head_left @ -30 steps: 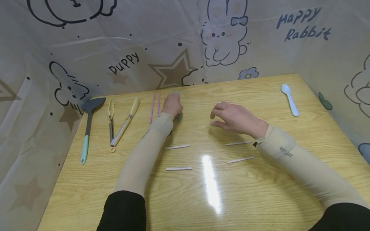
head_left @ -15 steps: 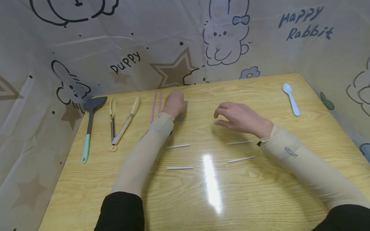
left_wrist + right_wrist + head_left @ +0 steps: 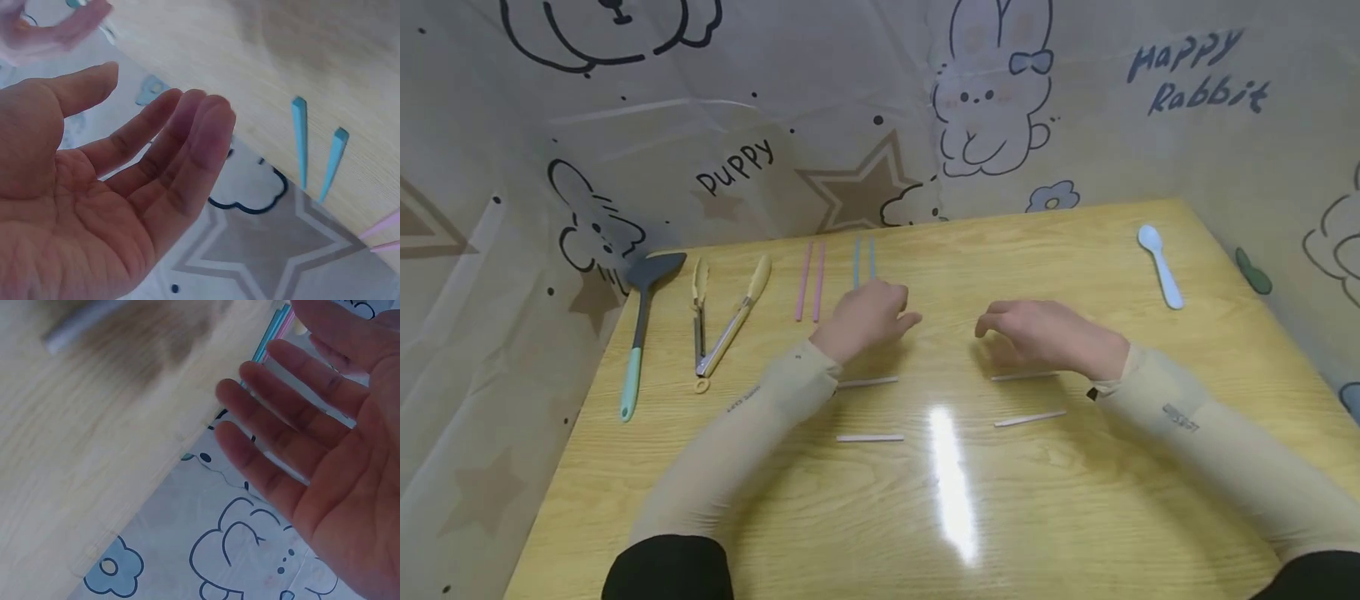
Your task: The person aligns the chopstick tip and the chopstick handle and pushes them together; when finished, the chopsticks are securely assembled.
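Note:
My left hand [image 3: 868, 318] hovers over the table with loosely bent fingers, holding nothing. Just beyond it lie two blue chopsticks [image 3: 300, 134], side by side; in the head view the hand hides their near ends. To their left are two pink chopsticks [image 3: 817, 283], roughly parallel. My right hand [image 3: 1045, 333] is also raised over the table with nothing in it, fingers relaxed. Beneath it and nearer to me lie two short pale sticks [image 3: 1030, 419]. Two more short pale sticks [image 3: 870, 438] lie on the left, one partly behind my left wrist.
On the far left lie a turner [image 3: 635, 342] with a mint handle and spread tongs [image 3: 727, 333]. A light blue spoon [image 3: 1161, 267] lies at the right on the wooden table [image 3: 880, 517]. Printed cloth [image 3: 790, 92] hangs behind the table and at both sides.
My left hand has let go of the blue chopsticks and drawn back toward me, slightly right. Both blue chopsticks show again. The right hand has shifted slightly toward me and right.

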`<state>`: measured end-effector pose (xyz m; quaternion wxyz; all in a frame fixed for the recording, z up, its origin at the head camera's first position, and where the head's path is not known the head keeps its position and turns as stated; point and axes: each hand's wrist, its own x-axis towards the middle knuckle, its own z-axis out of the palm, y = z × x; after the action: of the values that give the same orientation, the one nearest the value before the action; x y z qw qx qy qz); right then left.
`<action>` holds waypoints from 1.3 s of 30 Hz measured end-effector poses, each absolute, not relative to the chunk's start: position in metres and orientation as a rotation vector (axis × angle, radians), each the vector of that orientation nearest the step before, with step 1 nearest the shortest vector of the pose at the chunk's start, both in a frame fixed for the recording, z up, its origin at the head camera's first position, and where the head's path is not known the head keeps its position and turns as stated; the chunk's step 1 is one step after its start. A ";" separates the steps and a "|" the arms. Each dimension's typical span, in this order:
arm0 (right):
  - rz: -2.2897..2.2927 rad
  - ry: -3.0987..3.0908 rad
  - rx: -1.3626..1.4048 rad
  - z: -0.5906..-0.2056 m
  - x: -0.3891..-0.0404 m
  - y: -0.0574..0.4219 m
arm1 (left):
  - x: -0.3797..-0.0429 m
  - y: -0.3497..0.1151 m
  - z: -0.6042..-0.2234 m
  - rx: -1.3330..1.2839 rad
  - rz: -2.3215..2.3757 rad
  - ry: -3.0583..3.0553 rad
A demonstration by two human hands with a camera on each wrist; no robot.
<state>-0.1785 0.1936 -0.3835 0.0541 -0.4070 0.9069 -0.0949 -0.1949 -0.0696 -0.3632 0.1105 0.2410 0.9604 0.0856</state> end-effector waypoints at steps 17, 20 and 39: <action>-0.177 2.724 -1.227 -0.397 -0.151 0.215 | -0.124 -0.105 -0.393 0.842 0.285 2.814; -0.200 2.732 -1.229 -0.398 -0.148 0.216 | -0.121 -0.108 -0.400 0.849 0.309 2.835; -0.291 2.802 -1.267 -0.409 -0.143 0.218 | -0.116 -0.114 -0.412 0.907 0.315 2.934</action>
<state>-0.1430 0.2183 -0.4094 0.0266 -0.4101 0.9068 -0.0941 -0.1163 -0.1136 -0.4118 0.0273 0.2936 0.9501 0.1021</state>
